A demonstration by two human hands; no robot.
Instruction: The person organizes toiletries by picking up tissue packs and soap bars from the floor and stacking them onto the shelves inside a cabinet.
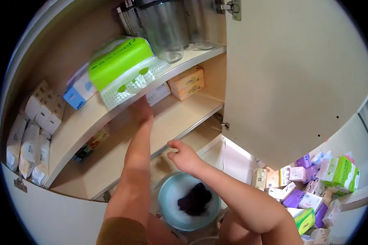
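My left hand (142,109) reaches under the upper shelf, close to a white tissue pack (158,94); its fingers are hidden by the shelf edge and a green and white tissue pack (120,67). My right hand (184,156) hangs in front of the lower shelf, thumb and a finger apart, with nothing in it. Beneath it is a light blue basin (166,210) with suds and a dark cloth (195,199). Orange tissue packs (187,83) stand on the middle shelf, right of the white pack.
Glass jars (161,30) stand on the upper shelf. White packs (34,147) and a blue box (78,90) sit at the left. An open cabinet door (294,73) fills the right. Many tissue packs (304,200) are heaped at the lower right.
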